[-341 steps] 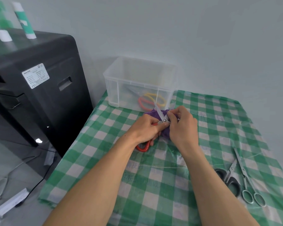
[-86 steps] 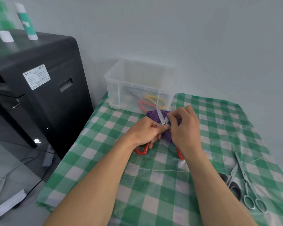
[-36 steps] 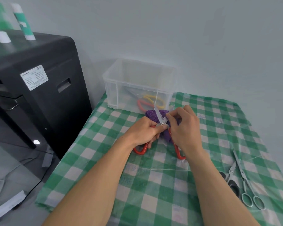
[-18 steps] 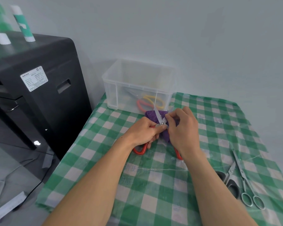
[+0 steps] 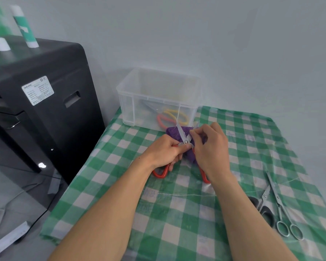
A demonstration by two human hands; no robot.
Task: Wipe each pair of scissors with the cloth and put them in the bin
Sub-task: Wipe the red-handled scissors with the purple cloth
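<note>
Head, left hand [image 5: 166, 151] gripping scissors [image 5: 181, 133], right hand [image 5: 213, 147] seemingly pinching cloth [image 5: 172, 133]

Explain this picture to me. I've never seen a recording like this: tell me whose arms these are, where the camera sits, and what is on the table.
There is no machine here. A person wears a camera on the head, so the picture looks forward and down at their own two bare arms.

The left hand grips the red-handled scissors near the pivot, with the blades spread open. The right hand pinches at the blades, and the purple cloth is bunched under its fingers, apparently to wipe them.

All this happens over a table with a green checked tablecloth. At the back stands a clear plastic bin that already holds coloured-handled scissors. At the right edge lie black-handled scissors and all-metal scissors. A black cabinet stands to the left of the table.
</note>
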